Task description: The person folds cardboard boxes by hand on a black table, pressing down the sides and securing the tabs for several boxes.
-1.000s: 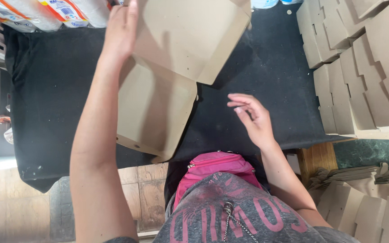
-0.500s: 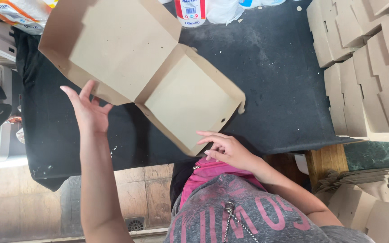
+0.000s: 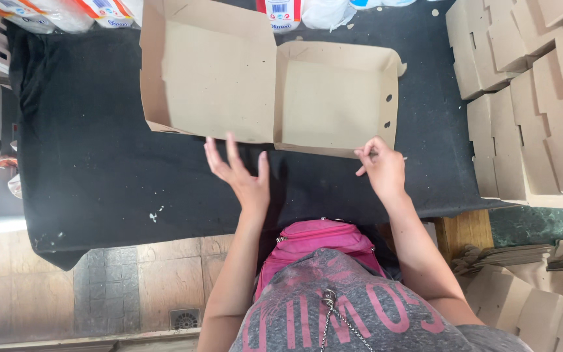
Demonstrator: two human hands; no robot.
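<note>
Lying opened flat on the black-covered table [image 3: 99, 176], a brown cardboard clamshell box [image 3: 268, 91] sits just beyond both hands.

Pinching at the box's near edge, the right hand [image 3: 380, 168] has its fingers curled together on the cardboard rim, while the left hand [image 3: 239, 173] is spread open, fingertips at or just short of the near edge below the box's fold. Right of the right hand, stacks of flat cardboard blanks [image 3: 529, 98] crowd the table's side. Past the box, beyond both hands, stand a bottle [image 3: 275, 13] and wrapped packages [image 3: 53, 13]. Close under the wrists sits a pink pouch [image 3: 317, 238].
</note>
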